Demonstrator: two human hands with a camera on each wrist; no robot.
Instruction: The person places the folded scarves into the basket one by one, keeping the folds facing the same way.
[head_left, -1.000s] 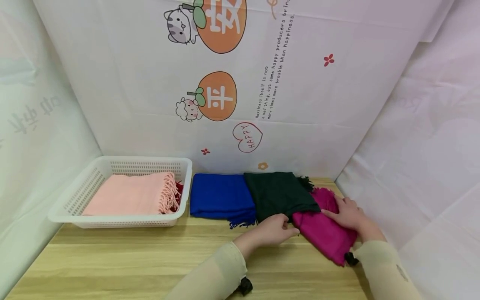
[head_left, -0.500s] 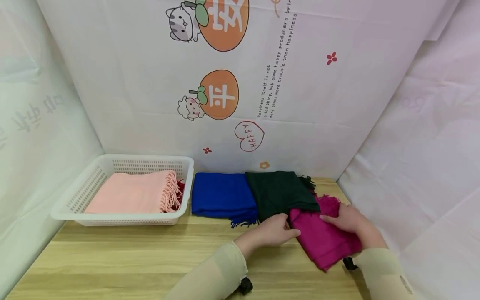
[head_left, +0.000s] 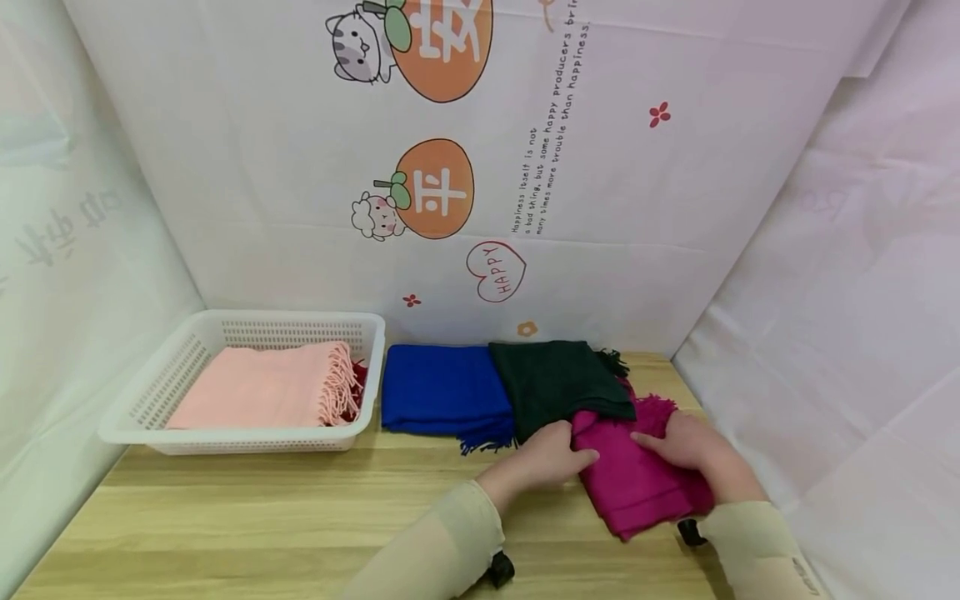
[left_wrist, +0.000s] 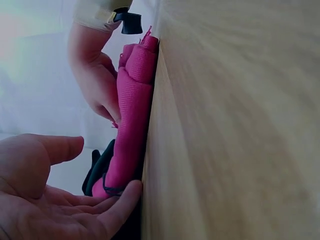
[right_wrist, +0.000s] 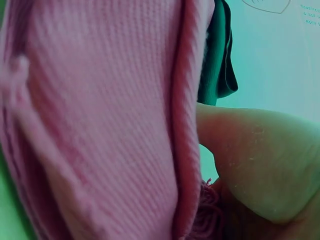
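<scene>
A folded magenta scarf (head_left: 633, 479) with a fringe at its far right lies on the wooden table, its upper left corner under a folded dark green scarf (head_left: 557, 383). My right hand (head_left: 686, 442) holds the magenta scarf at its right side, thumb over the top and fingers at the fringed edge. At its left edge, my left hand (head_left: 546, 457) has its thumb spread and its fingertips right at the lower side of the cloth. In the left wrist view, thin dark strands of fringe (left_wrist: 112, 190) lie against the magenta scarf near those fingertips.
A folded blue scarf (head_left: 442, 390) lies left of the green one, partly beneath it. Farther left stands a white plastic basket (head_left: 240, 437) holding a folded pale pink scarf (head_left: 258, 387) and something dark red. White printed cloth walls (head_left: 600, 283) close off the back and sides.
The magenta scarf has turned and slid leftward, its near end now squarer toward me. My right hand has moved left and nearer with it; my left hand stays at its left edge.
</scene>
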